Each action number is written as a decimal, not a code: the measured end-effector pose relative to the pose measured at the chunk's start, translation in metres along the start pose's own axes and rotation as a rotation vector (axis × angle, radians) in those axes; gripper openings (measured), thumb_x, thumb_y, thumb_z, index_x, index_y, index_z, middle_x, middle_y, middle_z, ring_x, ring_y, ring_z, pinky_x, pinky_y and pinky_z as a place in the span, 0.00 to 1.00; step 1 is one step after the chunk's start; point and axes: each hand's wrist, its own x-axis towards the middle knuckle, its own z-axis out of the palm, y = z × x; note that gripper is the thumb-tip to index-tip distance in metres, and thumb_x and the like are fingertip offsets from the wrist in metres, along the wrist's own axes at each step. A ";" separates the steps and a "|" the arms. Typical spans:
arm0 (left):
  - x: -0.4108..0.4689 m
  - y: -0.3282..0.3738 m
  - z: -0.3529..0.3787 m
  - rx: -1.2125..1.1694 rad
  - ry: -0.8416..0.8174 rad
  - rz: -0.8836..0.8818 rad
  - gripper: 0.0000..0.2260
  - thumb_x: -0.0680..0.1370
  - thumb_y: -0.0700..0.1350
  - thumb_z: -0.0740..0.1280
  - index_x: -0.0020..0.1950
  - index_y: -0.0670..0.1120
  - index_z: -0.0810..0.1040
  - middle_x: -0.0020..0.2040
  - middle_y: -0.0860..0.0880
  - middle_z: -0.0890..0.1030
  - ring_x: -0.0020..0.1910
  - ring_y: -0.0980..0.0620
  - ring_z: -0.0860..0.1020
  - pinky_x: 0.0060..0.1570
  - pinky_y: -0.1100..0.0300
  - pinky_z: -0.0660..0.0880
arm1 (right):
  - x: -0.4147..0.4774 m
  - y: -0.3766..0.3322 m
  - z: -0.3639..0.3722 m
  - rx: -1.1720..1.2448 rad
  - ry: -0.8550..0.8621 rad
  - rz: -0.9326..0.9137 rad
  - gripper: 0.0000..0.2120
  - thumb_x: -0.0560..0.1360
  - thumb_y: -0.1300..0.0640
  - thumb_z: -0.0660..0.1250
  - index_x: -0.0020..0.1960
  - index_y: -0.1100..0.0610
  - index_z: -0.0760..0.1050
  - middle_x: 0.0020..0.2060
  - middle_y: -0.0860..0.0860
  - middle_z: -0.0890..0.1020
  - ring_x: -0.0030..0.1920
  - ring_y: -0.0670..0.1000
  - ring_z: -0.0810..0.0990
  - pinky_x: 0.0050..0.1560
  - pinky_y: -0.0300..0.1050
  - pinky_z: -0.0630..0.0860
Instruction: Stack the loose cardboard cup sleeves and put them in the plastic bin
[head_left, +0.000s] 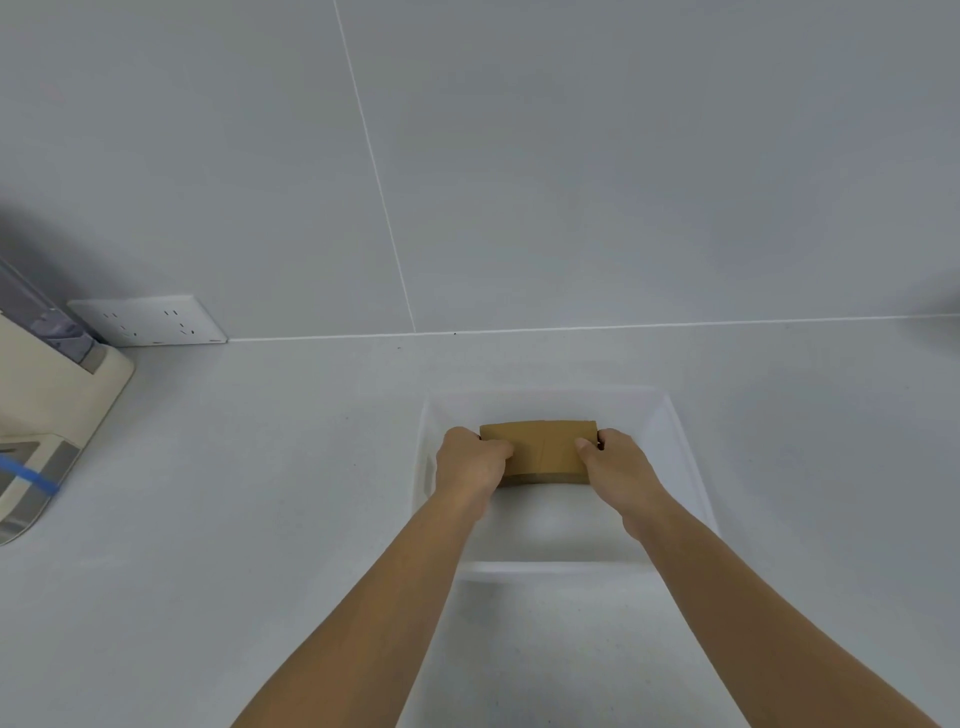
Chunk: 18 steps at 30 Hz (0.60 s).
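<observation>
A flat stack of brown cardboard cup sleeves (543, 448) is held inside the translucent white plastic bin (685, 457), near its far wall. My left hand (470, 460) grips the stack's left end and my right hand (615, 467) grips its right end, thumbs on top. Both forearms reach in over the bin's near rim. The lower edge of the stack shows several layers. Whether the stack touches the bin's floor I cannot tell.
The bin stands on a pale grey counter (260, 519) against a grey tiled wall. A white socket plate (148, 320) sits on the wall at the left. A beige appliance (52, 415) with a blue strip occupies the left edge.
</observation>
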 end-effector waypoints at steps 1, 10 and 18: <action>0.000 0.000 0.000 -0.011 -0.002 0.001 0.10 0.71 0.38 0.66 0.37 0.44 0.64 0.34 0.46 0.66 0.36 0.48 0.67 0.37 0.56 0.66 | 0.000 0.000 0.000 0.007 0.002 0.000 0.15 0.79 0.56 0.54 0.34 0.55 0.60 0.32 0.50 0.65 0.32 0.48 0.63 0.31 0.41 0.59; -0.005 0.004 -0.002 -0.060 -0.038 -0.008 0.07 0.74 0.43 0.65 0.46 0.41 0.70 0.37 0.49 0.69 0.35 0.54 0.68 0.37 0.60 0.68 | -0.006 -0.007 -0.003 0.032 -0.003 0.035 0.17 0.79 0.54 0.54 0.32 0.54 0.58 0.31 0.50 0.62 0.31 0.48 0.60 0.31 0.42 0.57; -0.012 0.005 -0.013 -0.047 -0.087 0.031 0.11 0.76 0.46 0.64 0.36 0.48 0.65 0.36 0.52 0.65 0.34 0.55 0.66 0.37 0.60 0.64 | -0.011 -0.008 -0.009 0.078 -0.002 0.013 0.13 0.78 0.52 0.57 0.35 0.53 0.62 0.34 0.49 0.66 0.33 0.48 0.64 0.35 0.42 0.61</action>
